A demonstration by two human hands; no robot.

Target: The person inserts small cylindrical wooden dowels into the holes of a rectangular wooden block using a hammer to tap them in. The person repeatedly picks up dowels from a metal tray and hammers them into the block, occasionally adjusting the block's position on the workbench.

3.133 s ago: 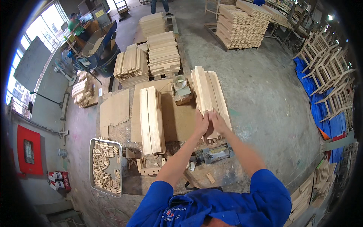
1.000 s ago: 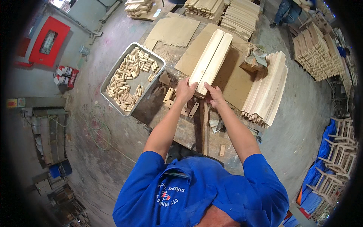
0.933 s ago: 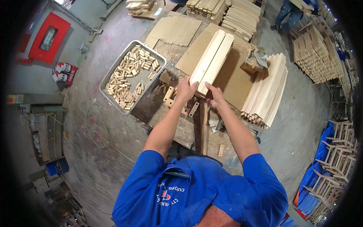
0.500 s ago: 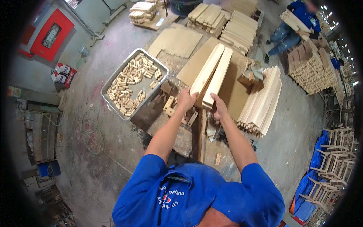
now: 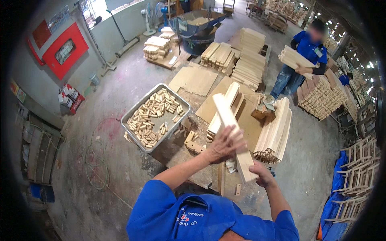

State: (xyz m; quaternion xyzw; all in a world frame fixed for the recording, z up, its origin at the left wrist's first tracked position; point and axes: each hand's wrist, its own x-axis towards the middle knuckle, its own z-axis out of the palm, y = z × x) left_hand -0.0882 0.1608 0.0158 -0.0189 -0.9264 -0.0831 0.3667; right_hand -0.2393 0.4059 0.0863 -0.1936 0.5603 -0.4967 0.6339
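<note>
A pale wooden slat (image 5: 226,111) is held at a slant above the bench, its far end raised towards the left. My right hand (image 5: 262,173) is closed round its near end. Across its middle lies my left hand (image 5: 225,145), fingers over the wood and somewhat blurred. Beneath and beyond it, more slats (image 5: 230,95) lie stacked on a brown board (image 5: 250,131). Left of my left hand sits a small wooden block with holes (image 5: 194,146). A metal tray (image 5: 185,105) of short wooden dowels (image 5: 149,132) stands on the left.
A slat stack (image 5: 275,130) lies on the bench's right side, beside a small box (image 5: 262,109). More stacks (image 5: 247,69) stand at the far end. A co-worker (image 5: 307,54) carries slats at the far right. Chair frames (image 5: 356,176) line the right edge; a hose (image 5: 96,168) lies on the left floor.
My view has tilted upward. Both hands have drawn nearer and to the right, with the slat now swung to a leftward slant. My left hand has moved from the slats' near end to the middle.
</note>
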